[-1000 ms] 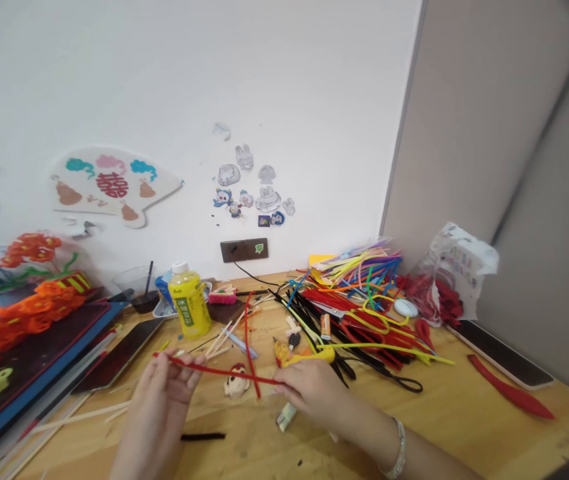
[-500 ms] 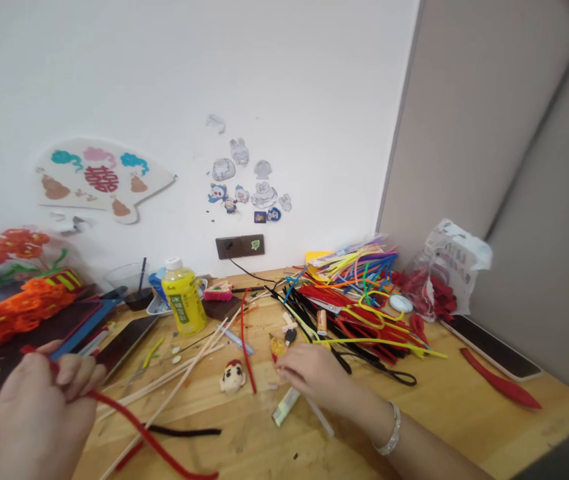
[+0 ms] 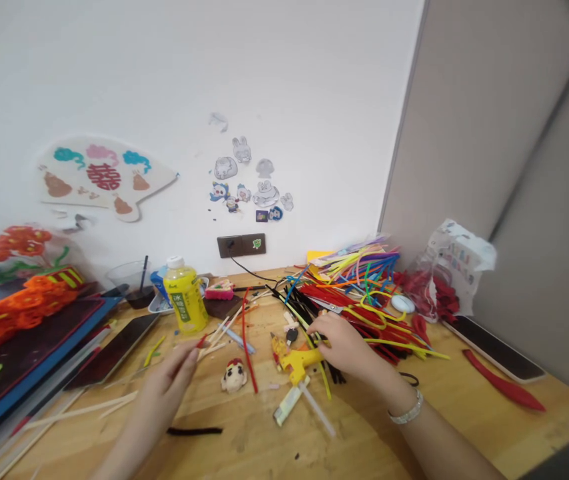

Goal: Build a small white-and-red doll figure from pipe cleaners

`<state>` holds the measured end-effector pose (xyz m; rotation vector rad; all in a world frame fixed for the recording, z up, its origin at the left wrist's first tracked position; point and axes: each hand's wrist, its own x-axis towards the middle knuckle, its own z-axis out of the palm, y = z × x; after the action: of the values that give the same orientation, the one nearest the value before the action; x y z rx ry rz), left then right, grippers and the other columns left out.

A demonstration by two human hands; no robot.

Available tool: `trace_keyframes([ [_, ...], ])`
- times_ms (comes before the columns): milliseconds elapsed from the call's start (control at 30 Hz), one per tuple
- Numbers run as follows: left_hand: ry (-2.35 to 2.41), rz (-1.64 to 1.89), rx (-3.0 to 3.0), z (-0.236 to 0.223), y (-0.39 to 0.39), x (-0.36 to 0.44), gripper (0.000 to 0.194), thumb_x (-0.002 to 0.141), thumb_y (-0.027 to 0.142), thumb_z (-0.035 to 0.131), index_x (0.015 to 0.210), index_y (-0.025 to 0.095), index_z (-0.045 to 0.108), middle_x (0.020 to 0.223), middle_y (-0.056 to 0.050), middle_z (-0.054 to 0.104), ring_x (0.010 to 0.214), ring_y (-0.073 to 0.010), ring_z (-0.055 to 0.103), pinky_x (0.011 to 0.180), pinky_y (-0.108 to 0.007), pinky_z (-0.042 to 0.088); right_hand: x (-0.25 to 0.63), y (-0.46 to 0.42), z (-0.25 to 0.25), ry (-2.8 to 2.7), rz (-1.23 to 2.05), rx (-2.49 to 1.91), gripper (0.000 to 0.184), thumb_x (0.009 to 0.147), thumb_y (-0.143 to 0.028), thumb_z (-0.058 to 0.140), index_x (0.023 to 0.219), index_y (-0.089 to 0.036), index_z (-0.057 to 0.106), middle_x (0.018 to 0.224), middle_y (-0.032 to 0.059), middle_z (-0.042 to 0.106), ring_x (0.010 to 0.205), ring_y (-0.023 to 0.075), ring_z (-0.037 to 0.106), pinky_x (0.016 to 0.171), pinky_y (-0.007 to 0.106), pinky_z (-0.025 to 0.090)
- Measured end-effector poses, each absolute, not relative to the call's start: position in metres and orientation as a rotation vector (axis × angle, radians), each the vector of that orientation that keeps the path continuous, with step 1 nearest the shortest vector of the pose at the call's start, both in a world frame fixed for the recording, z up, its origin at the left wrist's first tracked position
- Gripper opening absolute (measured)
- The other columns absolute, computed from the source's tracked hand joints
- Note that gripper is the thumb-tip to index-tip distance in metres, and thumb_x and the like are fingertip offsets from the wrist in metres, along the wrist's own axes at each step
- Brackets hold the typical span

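My left hand (image 3: 177,367) is over the table left of a small doll head (image 3: 234,376), fingers pinched, with a short red end of pipe cleaner (image 3: 202,341) showing at the tips. Above and behind a yellow glue gun (image 3: 298,363) is my right hand (image 3: 340,343), its fingers curled over the pipe cleaner pile; what they grip, if anything, is hidden. A clear glue stick (image 3: 319,410) sticks out of the gun, beside a pale green small box (image 3: 288,404). One red pipe cleaner (image 3: 248,347) lies right of the doll head.
Bundles of coloured pipe cleaners (image 3: 359,263) lie at the back right, with scissors (image 3: 328,306) among them. A yellow drink bottle (image 3: 186,300) and a cup (image 3: 137,290) stand back left. Phones (image 3: 114,350) lie at both sides. Orange flowers (image 3: 24,313) fill the left.
My left hand has moved right and away from me, and the long red pipe cleaner hanging from it no longer shows. My right hand has lifted off the glue gun's front and moved right and back.
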<state>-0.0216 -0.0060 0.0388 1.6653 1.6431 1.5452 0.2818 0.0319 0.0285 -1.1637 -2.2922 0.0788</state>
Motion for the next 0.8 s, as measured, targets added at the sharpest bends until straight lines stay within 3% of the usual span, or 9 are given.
trace_keyframes([
  [133,1.691,1.274,1.824,0.029,-0.004,-0.016,0.034,0.067,0.057,0.056,0.064,0.024,0.064,0.051,0.001,0.060,0.060,-0.0236,0.061,0.054,-0.029,0.050,0.262,0.016,0.025,-2.553,0.164,-0.760,0.024,0.073,-0.010,0.058,0.095,-0.019,0.063,0.092,0.0026,0.066,0.088,0.0165,0.054,0.081,0.028,0.043],
  [267,1.659,1.180,1.976,0.023,-0.006,-0.010,0.030,0.072,0.051,0.050,0.065,0.024,0.063,0.058,-0.001,0.066,0.060,-0.0228,0.062,0.057,-0.030,0.050,0.238,0.004,0.010,-2.730,-0.231,-0.740,0.004,0.073,-0.016,0.063,0.077,-0.015,0.065,0.073,0.0044,0.064,0.081,0.0207,0.052,0.074,0.033,0.042],
  [400,1.628,1.128,2.027,0.021,-0.010,-0.002,0.027,0.077,0.043,0.046,0.070,0.024,0.063,0.068,-0.003,0.070,0.067,-0.0237,0.065,0.062,-0.030,0.051,0.229,0.003,0.006,-2.736,-0.396,-0.712,0.008,0.077,-0.021,0.064,0.075,-0.013,0.063,0.073,0.0058,0.063,0.079,0.0224,0.053,0.072,0.034,0.043],
  [500,1.616,1.077,2.022,0.019,-0.014,0.003,0.026,0.077,0.041,0.046,0.074,0.024,0.065,0.075,-0.004,0.073,0.074,-0.0252,0.066,0.067,-0.032,0.052,0.229,0.000,0.012,-2.634,-0.096,-0.780,0.014,0.077,-0.026,0.065,0.082,-0.015,0.060,0.080,0.0056,0.063,0.082,0.0213,0.055,0.074,0.032,0.044],
  [633,1.617,1.052,2.015,0.020,-0.021,0.011,0.031,0.078,0.043,0.043,0.077,0.022,0.066,0.081,-0.007,0.074,0.078,-0.0266,0.067,0.071,-0.034,0.051,0.229,-0.010,0.018,-2.228,0.562,-0.930,0.013,0.087,-0.017,0.047,0.099,-0.018,0.050,0.087,0.0029,0.059,0.077,0.0146,0.054,0.068,0.024,0.043],
  [800,1.549,0.956,2.025,0.022,-0.030,0.021,0.033,0.082,0.041,0.041,0.080,0.019,0.065,0.083,-0.008,0.072,0.078,-0.0244,0.065,0.072,-0.031,0.049,0.225,-0.015,0.014,-1.903,0.957,-0.900,0.013,0.092,-0.026,0.036,0.095,-0.020,0.048,0.083,0.0005,0.053,0.077,0.0138,0.050,0.070,0.024,0.040],
])
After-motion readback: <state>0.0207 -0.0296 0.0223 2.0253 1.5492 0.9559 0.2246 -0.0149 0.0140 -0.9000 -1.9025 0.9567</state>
